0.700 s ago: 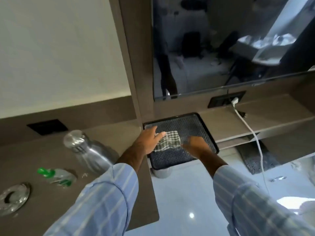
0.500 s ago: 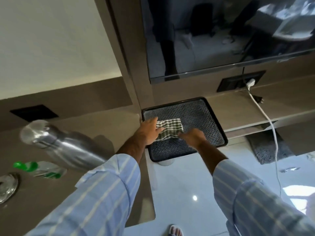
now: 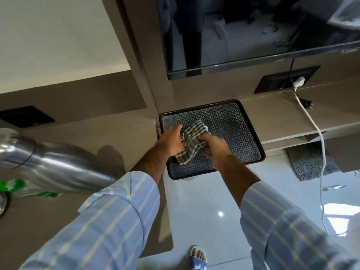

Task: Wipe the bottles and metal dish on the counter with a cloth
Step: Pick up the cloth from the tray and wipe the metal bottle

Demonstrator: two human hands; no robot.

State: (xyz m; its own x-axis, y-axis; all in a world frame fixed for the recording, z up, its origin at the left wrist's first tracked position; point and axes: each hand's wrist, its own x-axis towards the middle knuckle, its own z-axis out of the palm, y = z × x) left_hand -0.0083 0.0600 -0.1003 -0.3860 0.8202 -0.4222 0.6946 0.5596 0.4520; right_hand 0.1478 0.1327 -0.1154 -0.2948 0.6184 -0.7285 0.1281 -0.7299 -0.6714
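Both hands are now lifting the green-and-white checked cloth (image 3: 190, 141) off the black patterned tray (image 3: 229, 121); half a second ago it was lying flat there with the hands only pressing on it. The left hand (image 3: 171, 142) is closing around the cloth's left side, and the right hand (image 3: 213, 148) is pinching its lower right edge, so both are gripping the cloth. It is bunching and hanging between them, its bottom corner dangling just above the tray surface. Judging by this, the pickup is getting done and no wiping is underway yet.

The view is also swinging down and right versus earlier frames, so the task items are sliding toward the left edge. The shiny stainless-steel bottle (image 3: 50, 162) is standing on the brown counter (image 3: 116, 133), stretched by the wide lens. The clear plastic bottle with green cap and label (image 3: 23, 189) is lying on its side beside it, partly cut off. The round metal dish (image 3: 3, 203) is barely showing at the far left edge. All three are well apart from the hands and looking untouched.

As for containers, the tray is holding nothing apart from the cloth being raised over it, and whether the bottles have anything inside cannot be told from here. The next step is likely carrying the cloth left to the steel bottle.
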